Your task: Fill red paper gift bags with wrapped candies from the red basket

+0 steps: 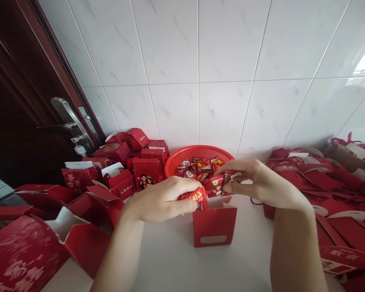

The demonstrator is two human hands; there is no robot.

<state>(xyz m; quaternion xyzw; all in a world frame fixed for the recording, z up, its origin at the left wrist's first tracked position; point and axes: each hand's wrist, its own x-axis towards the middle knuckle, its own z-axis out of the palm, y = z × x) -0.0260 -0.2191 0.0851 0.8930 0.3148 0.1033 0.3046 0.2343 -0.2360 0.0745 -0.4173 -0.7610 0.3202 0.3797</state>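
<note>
Red-wrapped candies (pixel 198 195) are pinched between the thumb and fingers of my left hand (pixel 162 198), just left of an open red gift box (pixel 214 227). My right hand (pixel 257 182) is closed on more wrapped candies (pixel 216 185), one bright red and one dark red, over the box's back edge. The box stands upright on the white table, with a pale oblong window low on its front. Behind both hands sits a round red plastic basket (pixel 182 153) holding many wrapped candies (pixel 197 164). What lies inside the box is hidden.
Many red gift boxes (pixel 147 172) are piled on the left, some with open tops. More red boxes (pixel 337 190) and bags crowd the right side. A white tiled wall (pixel 197 81) rises behind the table (pixel 170 259). At the far left is a dark door with a metal handle (pixel 68 117).
</note>
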